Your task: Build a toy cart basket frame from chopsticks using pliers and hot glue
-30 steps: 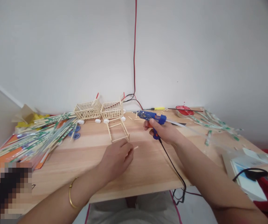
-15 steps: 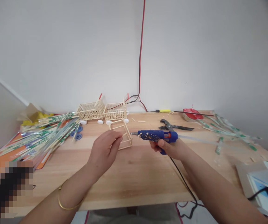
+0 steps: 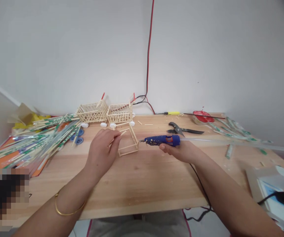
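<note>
My left hand [image 3: 102, 148] pinches a short wooden stick [image 3: 122, 133] above the table, just left of a small open stick frame [image 3: 129, 141] that stands on the wood. My right hand [image 3: 178, 152] grips a blue glue gun [image 3: 162, 140] held level, its nozzle pointing left and almost touching the frame's right corner. A clear glue stick juts from the gun's back toward the right. Two finished stick carts [image 3: 104, 113] with white wheels stand by the wall behind the frame.
A heap of wrapped chopsticks [image 3: 38, 140] covers the table's left side, with blue wheels [image 3: 78, 136] beside it. Black pliers [image 3: 183, 129], a red tape roll [image 3: 201, 117] and a yellow-handled screwdriver [image 3: 170, 113] lie at the back right. Papers and a black cable [image 3: 277, 197] sit at the right edge.
My left hand lifted the short stick off the table and carried it up to the frame's left side. My right hand brought the glue gun down and left, nozzle to the frame.
</note>
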